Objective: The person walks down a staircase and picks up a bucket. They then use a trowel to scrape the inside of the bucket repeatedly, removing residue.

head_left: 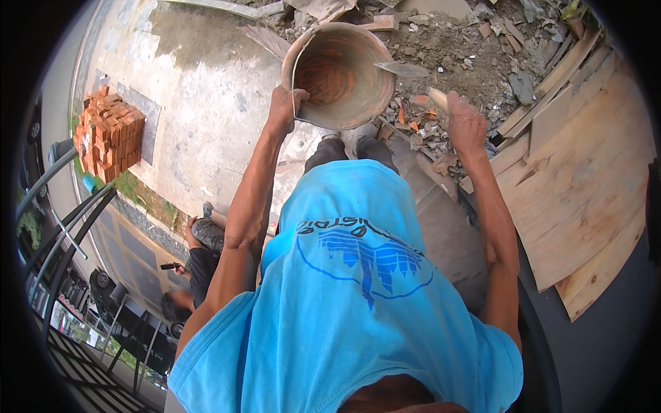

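My left hand (284, 110) is clamped on the near rim of the bucket (339, 74), thumb over the lip, fingers hidden under the wall. The bucket is tipped mouth toward me, held out above the concrete slab (206, 89), close to the slab's edge where the rubble (468, 48) begins. Inside it looks empty apart from an orange-brown crust.

My right hand (463, 122) is wrapped shut around the pale handle of the trowel (403, 69). The blade reaches left to the bucket's far-right rim; whether it touches the lip I cannot tell.

Notes for doing this well, as I judge it: keep the rim grip firm, since a one-handed hold on a tilted bucket wants to twist. Work the blade along the inner wall with the flat, not the point. Stay over the slab's rubble side.

Around me: a brick stack (110, 134) at the slab's far-left corner, plywood sheets (585, 179) to my right, another person (196, 268) crouched below left.
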Demonstrator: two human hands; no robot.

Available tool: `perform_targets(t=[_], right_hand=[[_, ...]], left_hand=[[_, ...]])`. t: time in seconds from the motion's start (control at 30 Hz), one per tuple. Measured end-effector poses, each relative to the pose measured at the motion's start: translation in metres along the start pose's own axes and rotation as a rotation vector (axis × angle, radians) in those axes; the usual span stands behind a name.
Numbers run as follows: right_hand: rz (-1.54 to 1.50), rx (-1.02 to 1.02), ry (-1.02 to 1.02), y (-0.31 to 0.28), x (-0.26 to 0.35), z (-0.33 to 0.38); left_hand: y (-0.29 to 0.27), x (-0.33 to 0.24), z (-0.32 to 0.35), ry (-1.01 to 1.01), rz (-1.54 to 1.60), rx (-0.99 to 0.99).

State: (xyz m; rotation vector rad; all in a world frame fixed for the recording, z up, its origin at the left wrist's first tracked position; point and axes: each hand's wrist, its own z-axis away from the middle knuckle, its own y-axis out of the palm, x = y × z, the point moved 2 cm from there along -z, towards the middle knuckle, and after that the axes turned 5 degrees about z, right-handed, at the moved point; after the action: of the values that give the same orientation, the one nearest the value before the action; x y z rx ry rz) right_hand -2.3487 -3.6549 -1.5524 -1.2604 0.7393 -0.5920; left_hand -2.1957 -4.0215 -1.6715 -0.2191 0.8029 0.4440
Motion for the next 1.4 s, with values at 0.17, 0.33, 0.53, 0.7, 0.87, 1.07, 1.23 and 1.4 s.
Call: perform_targets(t=[0.17,0.33,0.53,0.7,0.87,1.07,1.23,1.4], right_hand=[[0.019,0.004,-0.020,-0.014,0.012,0.006],[0.044,0.025,-0.091,-0.002,0.012,0.006],[-0.045,-0.061,0.092,-0.015,-0.008,-0.023],[-0.259,-0.006,0.460,-0.037,-0.028,-0.015],[-0.447,-0.329,0.628,-0.013,-0.050,0.002],[-0.555,-0.043,0.775,0.049,-0.080,0.054],[-0.688,-0.089,0.501,0.017,-0.033,0.051],[-0.794,-0.010,0.360,-0.002,0.022,0.050]], left_hand=[[-0.001,-0.015,0.004,0.060,-0.013,0.017],[0.011,-0.039,0.023,0.141,-0.148,0.022],[0.006,-0.053,0.018,0.129,-0.281,0.012],[-0.013,-0.059,0.023,0.213,-0.209,-0.001],[-0.030,-0.052,0.025,0.036,-0.060,0.038],[-0.033,-0.036,0.026,-0.141,0.192,0.078],[-0.029,-0.009,0.007,-0.284,0.452,0.141],[-0.020,-0.001,0.007,-0.400,0.681,0.208]])
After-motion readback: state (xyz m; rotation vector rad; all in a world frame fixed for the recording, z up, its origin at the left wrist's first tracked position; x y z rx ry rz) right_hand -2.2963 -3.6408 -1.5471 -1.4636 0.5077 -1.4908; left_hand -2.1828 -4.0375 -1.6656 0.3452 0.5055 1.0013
